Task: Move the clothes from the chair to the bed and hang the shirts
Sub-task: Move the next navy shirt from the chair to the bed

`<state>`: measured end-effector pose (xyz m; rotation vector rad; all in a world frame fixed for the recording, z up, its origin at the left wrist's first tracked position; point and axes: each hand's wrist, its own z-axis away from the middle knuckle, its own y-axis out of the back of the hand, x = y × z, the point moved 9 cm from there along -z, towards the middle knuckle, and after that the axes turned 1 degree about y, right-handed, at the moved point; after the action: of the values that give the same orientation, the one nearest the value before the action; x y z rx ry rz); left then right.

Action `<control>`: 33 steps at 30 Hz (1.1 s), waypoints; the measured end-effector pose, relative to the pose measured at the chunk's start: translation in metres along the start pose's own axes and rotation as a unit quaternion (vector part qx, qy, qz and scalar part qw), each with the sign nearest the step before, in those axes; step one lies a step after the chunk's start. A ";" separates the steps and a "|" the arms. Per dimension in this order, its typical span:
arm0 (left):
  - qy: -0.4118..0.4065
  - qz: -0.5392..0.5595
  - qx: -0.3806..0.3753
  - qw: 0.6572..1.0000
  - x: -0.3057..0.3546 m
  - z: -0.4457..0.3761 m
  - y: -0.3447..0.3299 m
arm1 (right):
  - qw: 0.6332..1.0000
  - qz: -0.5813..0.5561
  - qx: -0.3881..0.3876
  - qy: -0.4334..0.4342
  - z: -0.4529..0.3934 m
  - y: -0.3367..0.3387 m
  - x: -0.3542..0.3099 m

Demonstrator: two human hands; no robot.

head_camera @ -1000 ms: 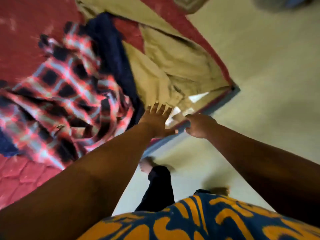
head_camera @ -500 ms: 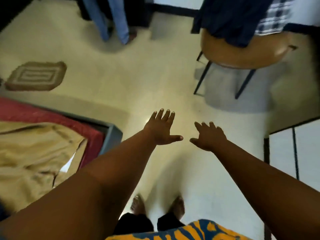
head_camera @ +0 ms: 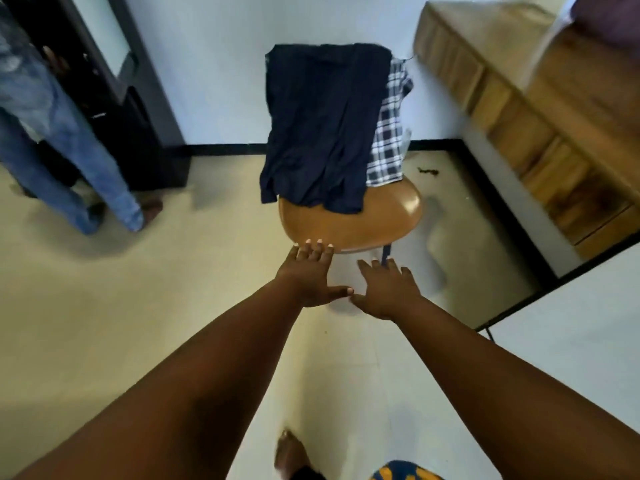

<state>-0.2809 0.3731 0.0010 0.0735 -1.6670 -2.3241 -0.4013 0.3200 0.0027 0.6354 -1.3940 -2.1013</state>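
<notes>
- Hands: left hand (head_camera: pixel 311 277) and right hand (head_camera: pixel 386 291) both stretched forward, fingers straight and spread, holding nothing, thumbs almost meeting.
- Left fingertips at the front edge of the chair (head_camera: pixel 349 225) seat; contact unclear.
- Navy garment (head_camera: pixel 322 126) draped over the chair back down onto the seat.
- Plaid shirt (head_camera: pixel 389 133) hangs just beside it, partly under it.
- Wooden cabinet (head_camera: pixel 519 109) to the right, a person in jeans (head_camera: pixel 65 147) at left.
</notes>
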 end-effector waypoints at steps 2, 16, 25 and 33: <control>0.004 -0.006 -0.002 1.000 -0.008 -0.031 0.022 | 1.000 -0.015 0.014 -0.008 -0.025 0.025 0.005; 0.012 -0.081 0.014 0.997 -0.064 -0.238 0.168 | 0.998 -0.040 0.048 0.004 -0.246 0.173 0.071; 0.018 -0.050 0.036 0.998 -0.115 -0.364 0.247 | 1.000 -0.009 0.025 0.010 -0.387 0.240 0.093; 0.007 -0.046 0.073 0.996 -0.176 -0.496 0.332 | 0.997 -0.018 0.050 -0.049 -0.488 0.309 0.115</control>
<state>0.0528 -0.1368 0.1255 0.1986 -1.8619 -2.2566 -0.1200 -0.1873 0.1064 0.6082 -1.5604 -2.1274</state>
